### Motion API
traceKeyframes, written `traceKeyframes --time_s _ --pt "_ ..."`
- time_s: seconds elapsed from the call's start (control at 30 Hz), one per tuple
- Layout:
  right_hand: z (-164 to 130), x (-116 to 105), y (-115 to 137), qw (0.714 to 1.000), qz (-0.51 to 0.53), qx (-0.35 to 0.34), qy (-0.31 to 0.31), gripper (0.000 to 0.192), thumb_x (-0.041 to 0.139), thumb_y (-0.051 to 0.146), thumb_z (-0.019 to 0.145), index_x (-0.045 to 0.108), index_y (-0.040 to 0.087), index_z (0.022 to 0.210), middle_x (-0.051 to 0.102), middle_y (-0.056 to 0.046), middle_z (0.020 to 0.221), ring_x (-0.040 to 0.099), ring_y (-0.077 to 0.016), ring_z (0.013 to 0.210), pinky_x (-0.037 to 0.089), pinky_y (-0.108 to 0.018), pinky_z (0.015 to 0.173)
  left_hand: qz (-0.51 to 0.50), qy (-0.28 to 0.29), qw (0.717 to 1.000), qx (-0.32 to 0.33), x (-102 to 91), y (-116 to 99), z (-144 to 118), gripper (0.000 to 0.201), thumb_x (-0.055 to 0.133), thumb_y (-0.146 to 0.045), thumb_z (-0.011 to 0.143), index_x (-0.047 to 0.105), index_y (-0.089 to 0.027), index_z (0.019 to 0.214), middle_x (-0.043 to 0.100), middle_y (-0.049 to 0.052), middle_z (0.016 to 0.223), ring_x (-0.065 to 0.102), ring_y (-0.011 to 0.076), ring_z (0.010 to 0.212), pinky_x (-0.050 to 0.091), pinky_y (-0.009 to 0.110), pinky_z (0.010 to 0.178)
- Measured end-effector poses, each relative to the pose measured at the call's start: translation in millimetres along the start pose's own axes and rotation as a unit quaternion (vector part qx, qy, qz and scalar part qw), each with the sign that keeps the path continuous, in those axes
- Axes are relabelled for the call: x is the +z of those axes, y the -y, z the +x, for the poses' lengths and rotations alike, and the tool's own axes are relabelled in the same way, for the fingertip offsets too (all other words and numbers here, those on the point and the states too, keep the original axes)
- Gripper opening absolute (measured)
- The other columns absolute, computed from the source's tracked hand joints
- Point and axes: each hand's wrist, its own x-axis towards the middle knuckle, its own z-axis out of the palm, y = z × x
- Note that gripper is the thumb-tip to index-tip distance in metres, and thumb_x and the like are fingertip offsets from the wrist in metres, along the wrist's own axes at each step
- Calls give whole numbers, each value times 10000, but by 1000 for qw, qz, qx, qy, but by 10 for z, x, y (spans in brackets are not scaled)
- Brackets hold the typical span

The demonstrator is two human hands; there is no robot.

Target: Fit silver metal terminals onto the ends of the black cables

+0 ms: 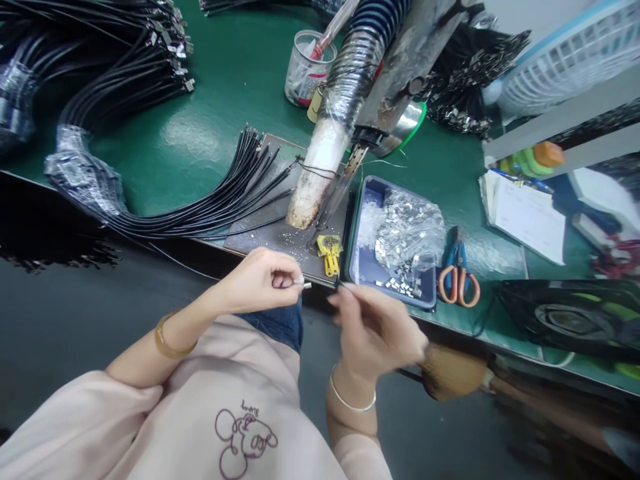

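Observation:
My left hand (270, 281) is closed in a pinch, and a small white tube-like piece (307, 285) sticks out from its fingertips. To its right, my right hand (377, 327) is slightly blurred, with thumb and forefinger pressed together. A thin black piece (337, 283) shows at those fingertips; its kind is too small to make out. The hands are apart, in front of the table edge. Just beyond them lies a yellow plastic piece (330, 255) on a dark work plate (270, 240). Black cables (200, 217) fan onto that plate from a wrapped bundle.
A blue tray (356, 250) holds a bag of small metal parts. Orange-handled pliers (460, 280) lie beside it. A fume hose (320, 160) and a metal stand (345, 180) reach down over the plate. Behind are a solder spool (413, 127) and a clear cup (300, 73).

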Motion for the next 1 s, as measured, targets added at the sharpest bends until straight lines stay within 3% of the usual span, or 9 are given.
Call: traceKeyframes --time_s 0.1,0.17,0.37,0.5,0.67,0.77,0.83,0.93,1.0 --pt "2 -148 11 985 -11 -18 -169 46 709 235 877 718 254 917 598 48 586 496 -124 409 374 -281 406 41 6 999 25 -34 33 -84 164 660 -177 809 715 -133 661 642 13 640 497 83 550 389 191 518" --pt "66 -255 -45 981 -47 33 -186 58 712 262 872 701 232 921 589 42 583 514 -132 418 358 -273 405 40 -63 997 31 -64 71 -117 158 679 -223 834 737 -129 720 671 30 672 529 93 555 416 196 512" --pt "352 -527 -606 956 -215 178 87 266 636 461 850 625 229 719 693 -39 685 663 -204 637 526 -345 674 254 -273 926 61 -257 217 5 135 640 -224 898 741 -153 845 703 64 838 616 183 771 517 308 726" --pt "467 -478 -880 944 -192 218 158 316 609 531 753 603 230 659 675 -52 653 600 -194 579 501 -346 634 396 -237 887 32 -326 305 188 138 580 -143 890 718 -152 883 668 118 935 590 278 924 504 413 832" --pt "548 -432 -817 927 -181 253 208 233 575 471 647 573 238 635 659 -42 622 561 -181 527 465 -327 591 353 -196 915 20 -354 221 209 138 559 -94 859 685 -148 869 654 76 786 576 241 826 460 338 751" --pt "586 -476 -742 915 -201 251 242 189 547 438 611 548 249 600 654 -45 601 573 -192 534 466 -332 604 260 -107 959 33 -411 54 77 89 627 -122 825 704 -164 810 631 10 655 550 174 674 411 275 664" --pt "605 -496 -720 909 -216 247 256 175 529 429 593 537 255 583 649 -50 589 583 -202 547 468 -338 615 163 27 984 64 -437 -66 -25 96 676 -138 808 728 -181 740 626 -22 594 520 124 565 382 240 599" --pt "615 -487 -720 909 -226 233 263 180 518 435 596 533 258 575 648 -56 588 593 -210 559 471 -346 630 -16 244 966 85 -421 -190 -145 116 707 -120 801 770 -197 740 660 -19 576 535 97 490 386 211 527" --pt "610 -470 -729 914 -221 222 256 208 522 461 616 536 257 582 653 -59 597 595 -209 557 475 -349 629 -103 330 936 67 -373 -204 -193 125 705 -101 800 770 -185 733 625 -15 515 518 97 450 383 209 490"
